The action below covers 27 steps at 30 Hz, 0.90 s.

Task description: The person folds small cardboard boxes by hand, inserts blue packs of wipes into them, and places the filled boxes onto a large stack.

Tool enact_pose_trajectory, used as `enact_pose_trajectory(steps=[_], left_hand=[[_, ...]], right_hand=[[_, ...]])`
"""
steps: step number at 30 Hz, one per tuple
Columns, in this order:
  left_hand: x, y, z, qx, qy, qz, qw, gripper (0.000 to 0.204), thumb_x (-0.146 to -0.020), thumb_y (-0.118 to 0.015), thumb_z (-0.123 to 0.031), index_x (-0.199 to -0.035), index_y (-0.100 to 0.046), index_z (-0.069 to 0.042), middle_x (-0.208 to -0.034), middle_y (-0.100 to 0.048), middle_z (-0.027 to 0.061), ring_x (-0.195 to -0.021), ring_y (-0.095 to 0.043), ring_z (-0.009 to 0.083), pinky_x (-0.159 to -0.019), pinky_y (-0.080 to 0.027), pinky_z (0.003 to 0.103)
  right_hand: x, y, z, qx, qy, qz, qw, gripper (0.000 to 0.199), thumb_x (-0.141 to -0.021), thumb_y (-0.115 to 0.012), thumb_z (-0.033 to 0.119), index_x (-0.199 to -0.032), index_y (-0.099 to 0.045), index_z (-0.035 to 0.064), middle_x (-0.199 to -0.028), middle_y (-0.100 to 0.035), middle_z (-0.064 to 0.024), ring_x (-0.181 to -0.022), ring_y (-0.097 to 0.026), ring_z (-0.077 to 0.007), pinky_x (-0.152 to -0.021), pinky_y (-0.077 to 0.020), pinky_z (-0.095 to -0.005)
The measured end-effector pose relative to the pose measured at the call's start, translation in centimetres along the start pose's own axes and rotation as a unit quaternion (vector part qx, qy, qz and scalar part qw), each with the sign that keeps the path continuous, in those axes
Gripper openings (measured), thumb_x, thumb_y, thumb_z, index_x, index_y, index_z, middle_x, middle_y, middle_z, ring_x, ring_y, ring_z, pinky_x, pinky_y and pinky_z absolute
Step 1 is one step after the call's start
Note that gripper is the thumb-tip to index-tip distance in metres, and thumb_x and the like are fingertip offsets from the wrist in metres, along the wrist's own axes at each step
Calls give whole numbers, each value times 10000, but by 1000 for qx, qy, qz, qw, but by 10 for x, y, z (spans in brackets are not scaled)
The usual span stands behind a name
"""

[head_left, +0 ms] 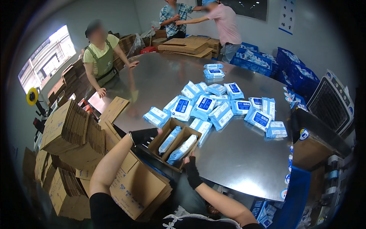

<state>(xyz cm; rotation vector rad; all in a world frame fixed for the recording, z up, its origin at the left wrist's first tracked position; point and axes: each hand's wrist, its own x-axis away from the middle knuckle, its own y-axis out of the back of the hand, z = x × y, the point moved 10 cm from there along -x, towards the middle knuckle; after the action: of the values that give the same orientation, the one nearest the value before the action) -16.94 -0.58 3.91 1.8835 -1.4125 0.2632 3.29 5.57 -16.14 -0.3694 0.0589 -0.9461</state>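
An uncovered brown cardboard box (pixel 154 147) with a divider sits at the near edge of the metal table. One blue-and-white wet wipes pack (pixel 170 139) stands on edge in its left compartment, and another wipes pack (pixel 183 149) is in the right one. My left hand (pixel 144 137), in a black fingerless glove, grips the box's left side; some of its fingers are hidden. On the opposite side, my right hand (pixel 192 171), gloved alike, has its fingertips against the box wall. Just beyond the box lies a loose heap of wipes packs (pixel 204 107).
Flattened cartons are stacked (pixel 68 128) at my left, with more cartons (pixel 137 187) below the table edge. Across the metal table (pixel 156 82) stands a person in a green apron (pixel 101 63); two more people are farther back. Blue crates (pixel 251 63) of packs line the right side.
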Motion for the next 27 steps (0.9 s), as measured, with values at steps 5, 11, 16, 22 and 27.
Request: enact_pose_trajectory(steps=[5, 11, 16, 22, 27], left_hand=[[19, 49, 70, -310, -102, -209, 922, 432, -799, -606, -245, -1182, -573, -47, -1050, -653, 224, -975, -626, 383, -850, -496, 431], [-25, 89, 62, -305, -145, -277, 900, 356, -765, -533, -137, -1099, -624, -53, -1028, -657, 218, -979, -620, 379, -857, -484, 434], [-15, 95, 68, -205, -143, -309, 918, 384, -837, -566, -385, -960, -621, -26, -879, -665, 191, -820, -641, 353, -742, -491, 414], [15, 97, 71, -171, -119, -290, 934, 513, -910, -508, -519, -852, -621, -22, -797, -645, 160, -746, -635, 296, -700, -478, 411], [161, 94, 6, -331, -197, -472, 793, 251, -835, -615, -313, -836, -622, -62, -848, -650, 171, -817, -632, 345, -718, -500, 400]], right_hand=[[30, -91, 43, 173, -78, 122, 974, 919, -912, -479, 575, -1461, -140, -79, -1322, -460, -296, -1232, -464, -364, -1012, -373, -376], [-72, -107, 36, 262, -2, 102, 960, 827, -945, -435, 568, -1397, -255, -101, -1327, -462, -253, -1269, -432, -307, -1029, -349, -335], [-69, -112, 62, 136, -45, 172, 975, 916, -871, -412, 698, -1441, -277, -7, -1420, -384, -278, -1337, -372, -360, -1067, -314, -362], [-35, -98, 86, 34, -60, 199, 978, 703, -901, -530, 586, -1365, -421, 69, -1317, -486, -62, -1236, -420, -147, -1048, -304, -276], [-12, -44, 53, 64, -111, 166, 978, 406, -894, -611, 456, -1018, -593, 70, -919, -631, -54, -767, -584, -142, -649, -463, -278]])
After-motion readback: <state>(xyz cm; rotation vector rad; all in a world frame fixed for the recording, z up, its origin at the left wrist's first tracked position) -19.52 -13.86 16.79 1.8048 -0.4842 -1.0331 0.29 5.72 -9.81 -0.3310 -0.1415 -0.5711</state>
